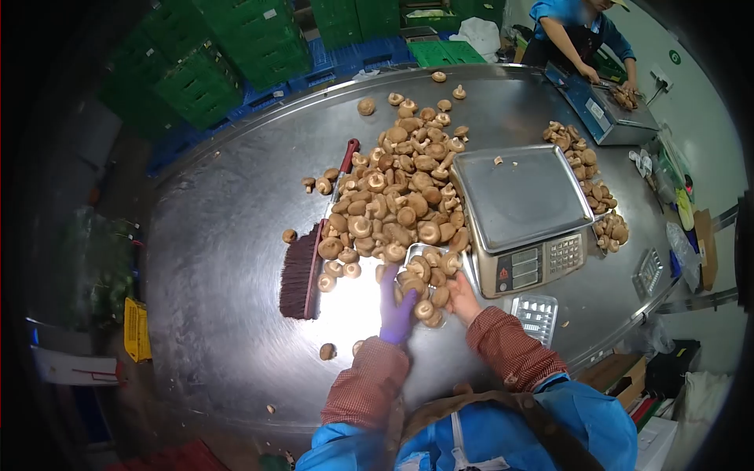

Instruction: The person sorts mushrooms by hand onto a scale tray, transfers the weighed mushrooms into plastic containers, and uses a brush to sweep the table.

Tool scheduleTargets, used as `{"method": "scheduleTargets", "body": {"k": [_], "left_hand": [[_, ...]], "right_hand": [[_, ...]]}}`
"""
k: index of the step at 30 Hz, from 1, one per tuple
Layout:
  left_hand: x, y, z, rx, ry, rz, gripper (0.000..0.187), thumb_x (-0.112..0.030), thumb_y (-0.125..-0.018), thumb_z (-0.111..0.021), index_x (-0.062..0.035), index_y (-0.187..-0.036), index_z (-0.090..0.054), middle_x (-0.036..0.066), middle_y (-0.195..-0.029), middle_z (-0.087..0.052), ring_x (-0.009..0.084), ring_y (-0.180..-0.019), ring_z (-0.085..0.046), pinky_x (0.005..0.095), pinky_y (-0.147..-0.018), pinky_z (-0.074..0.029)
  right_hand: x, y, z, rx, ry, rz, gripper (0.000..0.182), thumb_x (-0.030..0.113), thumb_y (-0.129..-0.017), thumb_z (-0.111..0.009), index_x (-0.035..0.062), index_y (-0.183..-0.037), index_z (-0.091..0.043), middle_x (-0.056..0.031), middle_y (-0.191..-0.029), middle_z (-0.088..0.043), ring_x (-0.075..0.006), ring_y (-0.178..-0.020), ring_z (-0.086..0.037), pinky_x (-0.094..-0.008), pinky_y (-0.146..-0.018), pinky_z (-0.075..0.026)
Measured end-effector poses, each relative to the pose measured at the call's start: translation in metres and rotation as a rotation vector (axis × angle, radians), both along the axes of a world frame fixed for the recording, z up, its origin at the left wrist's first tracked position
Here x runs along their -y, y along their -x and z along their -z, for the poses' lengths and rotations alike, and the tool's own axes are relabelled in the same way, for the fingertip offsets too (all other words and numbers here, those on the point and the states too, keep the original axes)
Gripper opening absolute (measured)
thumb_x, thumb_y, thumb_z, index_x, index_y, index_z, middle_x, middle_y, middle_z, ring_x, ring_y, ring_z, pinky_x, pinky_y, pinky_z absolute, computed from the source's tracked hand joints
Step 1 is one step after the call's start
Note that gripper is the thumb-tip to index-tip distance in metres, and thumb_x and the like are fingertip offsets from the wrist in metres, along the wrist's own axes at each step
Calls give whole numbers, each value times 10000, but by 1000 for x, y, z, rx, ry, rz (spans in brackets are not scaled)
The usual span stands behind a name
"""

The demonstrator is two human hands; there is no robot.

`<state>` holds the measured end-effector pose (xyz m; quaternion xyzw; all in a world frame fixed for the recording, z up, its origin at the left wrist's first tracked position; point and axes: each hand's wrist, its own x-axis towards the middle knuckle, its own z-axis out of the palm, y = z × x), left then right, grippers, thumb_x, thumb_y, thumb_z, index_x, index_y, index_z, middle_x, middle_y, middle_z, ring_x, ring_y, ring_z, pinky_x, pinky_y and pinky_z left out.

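A clear plastic tray (414, 250) heaped with shiitake mushrooms (424, 292) is at the front edge of a large mushroom pile (397, 188). My left hand (395, 306), in a purple glove, holds the tray's left side, its thumb over the mushrooms. At the tray's right side is my bare right hand (462, 300), gripping the edge with its fingers partly hidden. Right of the pile stands a weighing scale (522, 200) with small mushroom scraps on its metal plate.
A red-handled brush (300, 271) lies left of the pile. Plastic trays (536, 318) and filled mushroom packs (611, 231) are on the right. Across the steel table (228, 314), a co-worker (577, 35) handles mushrooms on another scale (601, 106). Green crates (251, 39) stand behind.
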<state>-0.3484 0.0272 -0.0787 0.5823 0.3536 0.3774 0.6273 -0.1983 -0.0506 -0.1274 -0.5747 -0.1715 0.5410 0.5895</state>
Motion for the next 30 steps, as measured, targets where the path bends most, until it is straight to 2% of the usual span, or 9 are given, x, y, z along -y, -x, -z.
{"method": "scheduleTargets", "body": {"k": [6, 10, 16, 20, 22, 24, 26, 28, 30], "left_hand": [[-5, -19, -52, -76, -148, 130, 560, -170, -859, -534, 4, -1344, -315, 169, -1366, -344, 277, -1279, -319, 353, -1068, -243], [-8, -89, -81, -16, -63, 174, 525, -133, -862, -539, -22, -1335, -339, 158, -1356, -358, 265, -1268, -337, 333, -1052, -279], [-11, -207, -40, -113, -152, 278, 520, -102, -861, -542, -42, -1342, -355, 181, -1356, -374, 277, -1271, -349, 319, -1059, -269], [-11, -234, -30, -198, -281, 299, 534, -104, -863, -540, -38, -1353, -337, 221, -1410, -294, 306, -1338, -246, 321, -1085, -215], [-11, -224, -35, -171, -218, 241, 502, -105, -858, -552, -36, -1324, -377, 211, -1361, -374, 295, -1211, -433, 343, -1022, -321], [6, -202, -53, 131, 16, 49, 481, -97, -842, -575, -32, -1291, -417, 174, -1235, -491, 263, -1065, -524, 354, -950, -389], [17, -170, -50, -17, -111, -246, 470, -82, -824, -595, -28, -1266, -444, 136, -1128, -533, 238, -1007, -529, 351, -918, -405], [5, -125, 15, -275, -550, -495, 421, -83, -820, -596, -8, -1218, -480, 130, -1100, -533, 251, -1004, -525, 348, -912, -402], [14, -91, 33, -498, -712, -497, 413, -63, -750, -580, 31, -1148, -519, 145, -959, -564, 263, -910, -546, 354, -845, -425]], "right_hand": [[-2, -42, -81, -56, -75, -47, 351, 67, -923, -326, 93, -1272, -324, -69, -951, -598, -48, -506, -450, -173, -373, -325], [-4, -116, -136, 24, -22, -78, 345, 92, -914, -328, 50, -1255, -360, -39, -845, -567, -38, -480, -413, -168, -373, -331], [4, -247, -91, 120, 10, -100, 364, 95, -896, -357, 50, -1256, -390, -33, -835, -562, -39, -465, -403, -168, -380, -337], [17, -291, -103, 92, 167, -177, 425, 122, -894, -393, 17, -1303, -344, -91, -890, -557, -99, -521, -527, -189, -433, -441], [29, -296, -123, 207, 260, -136, 433, 112, -894, -407, 9, -1308, -334, -107, -908, -556, -119, -536, -547, -206, -453, -467], [40, -299, -127, 325, 347, -97, 442, 103, -894, -422, 1, -1313, -324, -122, -925, -555, -140, -551, -566, -223, -473, -492], [65, -303, -117, 389, 112, -40, 437, 75, -889, -451, -2, -1302, -334, -133, -947, -560, -149, -557, -574, -239, -488, -506], [88, -298, -113, 422, 70, -18, 390, 57, -886, -464, -2, -1264, -388, -123, -915, -579, -127, -547, -566, -228, -478, -493], [106, -293, -106, 416, 47, 38, 329, 68, -886, -476, -10, -1205, -446, -96, -857, -595, -101, -536, -555, -213, -466, -476]]}}
